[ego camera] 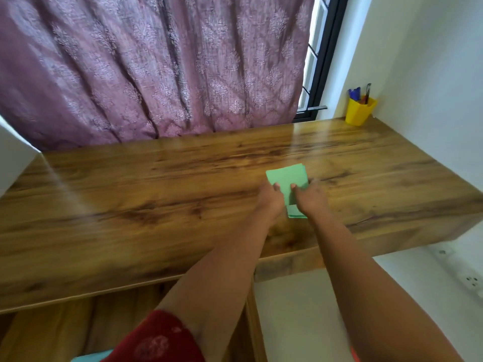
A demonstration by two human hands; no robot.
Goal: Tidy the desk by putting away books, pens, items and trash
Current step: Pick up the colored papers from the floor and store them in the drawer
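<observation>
A small stack of light green paper sheets (287, 176) lies on the wooden desk (156, 194), right of centre. My left hand (270, 198) grips its left edge with the thumb on top. My right hand (309, 198) grips the right edge, thumb on top and fingers curled round the side. A lower corner of the stack shows between my wrists. The frame is motion-blurred.
A yellow pen cup (358, 112) with blue and red pens stands in the far right corner by the white wall. A purple patterned curtain (156, 66) hangs behind the desk. An open wooden compartment (104, 322) lies under the desk edge, and a wall socket (471, 280) sits low right.
</observation>
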